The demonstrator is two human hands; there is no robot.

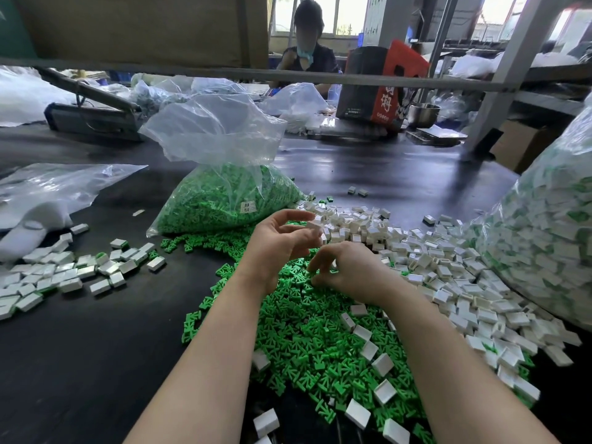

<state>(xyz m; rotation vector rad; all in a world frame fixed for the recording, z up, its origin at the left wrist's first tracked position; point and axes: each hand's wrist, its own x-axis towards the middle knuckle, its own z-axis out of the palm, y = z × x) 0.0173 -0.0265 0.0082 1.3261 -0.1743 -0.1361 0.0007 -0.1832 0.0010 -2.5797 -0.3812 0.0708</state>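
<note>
Head view: left hand at frame centre pinches a small white rectangular shell in its fingertips, above the green inserts heaped on the bench. Right hand is just beside it, fingers curled into the pile; can't tell whether it grips one.

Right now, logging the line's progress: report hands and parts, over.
Left hand pinches a white shell. Right hand curled on the green inserts, grip unclear. Stray white shells lie among the inserts.
</note>
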